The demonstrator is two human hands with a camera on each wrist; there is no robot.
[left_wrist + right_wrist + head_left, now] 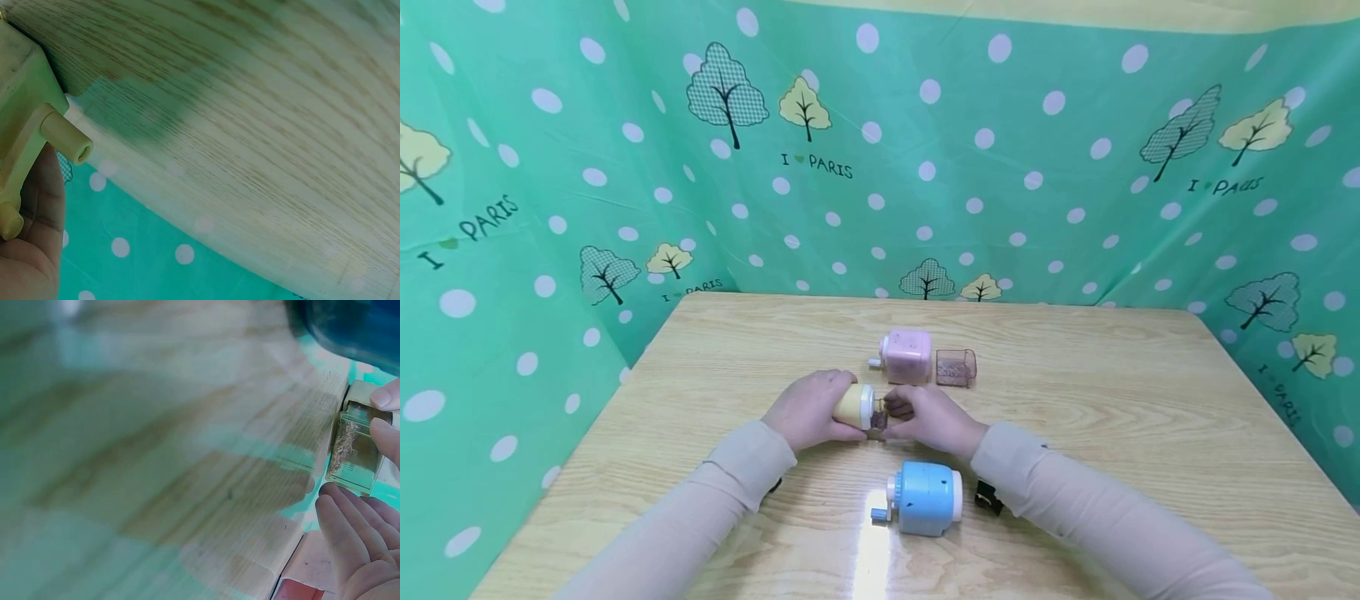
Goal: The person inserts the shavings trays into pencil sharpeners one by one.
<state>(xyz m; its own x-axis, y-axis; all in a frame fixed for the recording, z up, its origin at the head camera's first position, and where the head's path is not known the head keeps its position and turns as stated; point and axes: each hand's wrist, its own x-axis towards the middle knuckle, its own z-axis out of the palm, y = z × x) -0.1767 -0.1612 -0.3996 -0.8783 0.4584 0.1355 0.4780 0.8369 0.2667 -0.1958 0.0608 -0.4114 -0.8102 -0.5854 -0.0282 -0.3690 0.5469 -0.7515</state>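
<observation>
Above the middle of the table, my left hand (808, 410) grips a yellow crank pencil sharpener (850, 406) lying on its side. Its crank handle (65, 137) points away from the palm in the left wrist view. At the other end, a clear shavings drawer (351, 453) with curly pencil shavings inside sticks partly out of the body. My right hand (936, 419) pinches this drawer, thumb on one side and fingertips at the opposite edge.
A blue crank sharpener (927, 498) lies nearer, between the forearms. Farther back lies a pink sharpener (908, 357), with a clear pinkish shavings drawer (956, 367) just to its right. A green dotted curtain (925, 208) hangs behind the wooden table (1075, 358).
</observation>
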